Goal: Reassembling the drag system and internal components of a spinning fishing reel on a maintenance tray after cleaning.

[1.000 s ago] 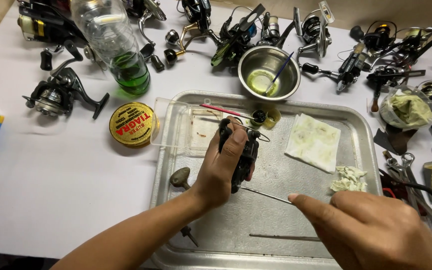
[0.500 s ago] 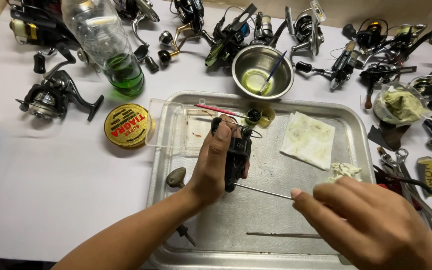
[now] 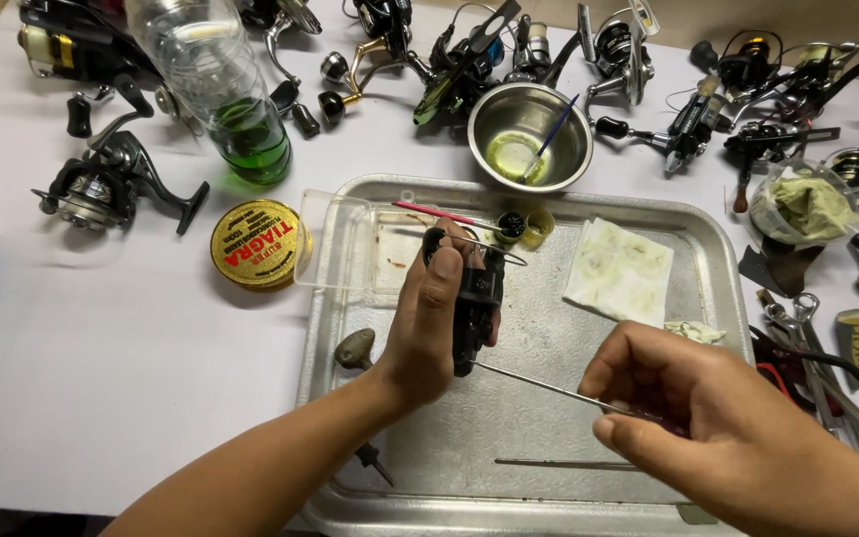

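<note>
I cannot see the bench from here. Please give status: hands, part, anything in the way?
Left hand grips black reel part over metal tray. Right hand holds thin metal rod, tip at part. Folded cloth lies apart.

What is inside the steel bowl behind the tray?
The steel bowl holds a shallow pool of yellowish-green liquid and a thin blue-tipped stick leaning on its rim. The stick's lower end is hard to make out.

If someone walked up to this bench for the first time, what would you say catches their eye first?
Most likely the two hands over the metal tray: the left hand grips a black reel part upright, while the right hand holds a thin metal rod whose tip meets its lower end. Next comes the row of fishing reels along the table's far edge, with a steel bowl and a clear bottle of green liquid among them.
</note>
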